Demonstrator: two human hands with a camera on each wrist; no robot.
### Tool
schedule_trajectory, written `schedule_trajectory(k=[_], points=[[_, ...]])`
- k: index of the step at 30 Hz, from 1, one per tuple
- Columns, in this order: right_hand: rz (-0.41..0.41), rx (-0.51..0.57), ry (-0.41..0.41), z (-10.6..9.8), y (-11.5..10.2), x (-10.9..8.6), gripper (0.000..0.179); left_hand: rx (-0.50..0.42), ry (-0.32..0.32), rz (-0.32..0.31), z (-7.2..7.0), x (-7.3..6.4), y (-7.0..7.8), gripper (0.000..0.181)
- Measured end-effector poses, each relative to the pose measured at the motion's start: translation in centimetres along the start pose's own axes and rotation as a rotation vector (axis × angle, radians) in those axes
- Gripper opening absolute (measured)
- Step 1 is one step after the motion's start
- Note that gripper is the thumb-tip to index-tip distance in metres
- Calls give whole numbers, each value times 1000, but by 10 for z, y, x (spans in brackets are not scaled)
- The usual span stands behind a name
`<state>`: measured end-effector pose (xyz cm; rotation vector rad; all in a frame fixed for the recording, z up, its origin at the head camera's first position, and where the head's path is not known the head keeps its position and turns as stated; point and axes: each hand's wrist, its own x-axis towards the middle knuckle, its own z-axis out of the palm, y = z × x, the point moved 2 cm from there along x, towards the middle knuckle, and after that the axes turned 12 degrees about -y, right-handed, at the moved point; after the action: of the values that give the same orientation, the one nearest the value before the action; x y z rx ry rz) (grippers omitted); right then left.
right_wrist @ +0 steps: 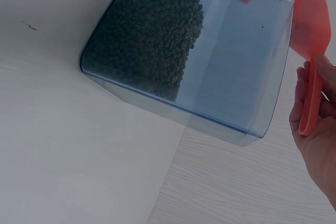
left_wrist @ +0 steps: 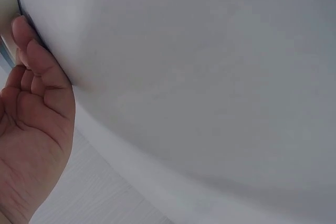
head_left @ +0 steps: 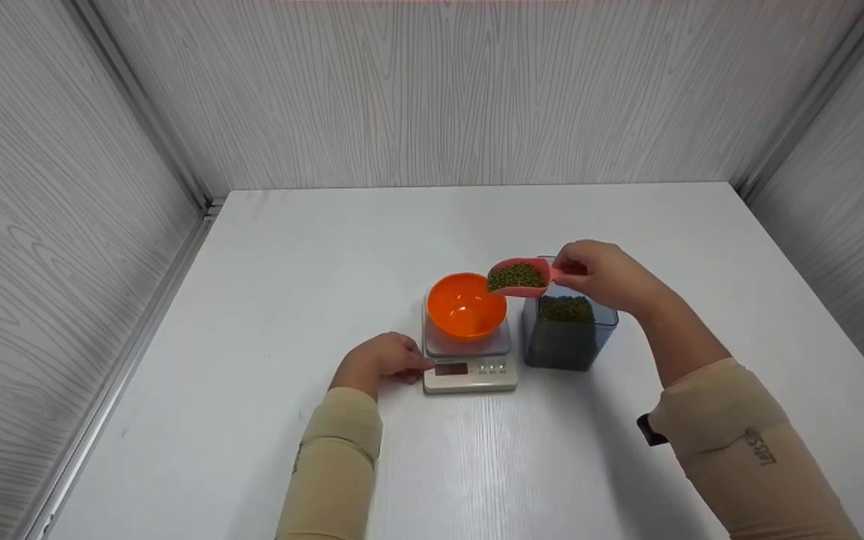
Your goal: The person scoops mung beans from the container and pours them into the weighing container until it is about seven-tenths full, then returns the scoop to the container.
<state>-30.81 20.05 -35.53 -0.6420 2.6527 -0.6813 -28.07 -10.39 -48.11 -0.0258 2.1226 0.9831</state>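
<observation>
My right hand (head_left: 608,274) grips the handle of a pink scoop (head_left: 538,291), which is heaped with green mung beans (head_left: 516,276). The scoop is held over the left rim of a clear bluish container (head_left: 559,349), its tip close to the orange bowl (head_left: 466,306). More mung beans (right_wrist: 152,35) fill the lower part of that container. The bowl stands upright on the platform of a white kitchen scale (head_left: 469,382). My left hand (head_left: 387,358) rests on the table, fingertips at the scale's left edge beside the display; its fingers (left_wrist: 44,66) are loosely bent in the left wrist view.
The scale and the container stand side by side on a white table (head_left: 312,277). Grey wood-grain panels (head_left: 432,90) rise at the back and on both sides. Long beige sleeves (head_left: 342,472) cover both forearms.
</observation>
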Motion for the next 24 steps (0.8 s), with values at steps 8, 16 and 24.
schedule_trajectory(k=[8,16,24], points=[[-56,-77,25,-2,-5,1,14,-16,-17,22,1,0,0,18],[-26,-112,24,-4,-9,3,13,-24,-25,24,-1,2,-1,19],[-5,-125,19,-6,-13,4,13,-24,-29,18,-2,1,-1,20]])
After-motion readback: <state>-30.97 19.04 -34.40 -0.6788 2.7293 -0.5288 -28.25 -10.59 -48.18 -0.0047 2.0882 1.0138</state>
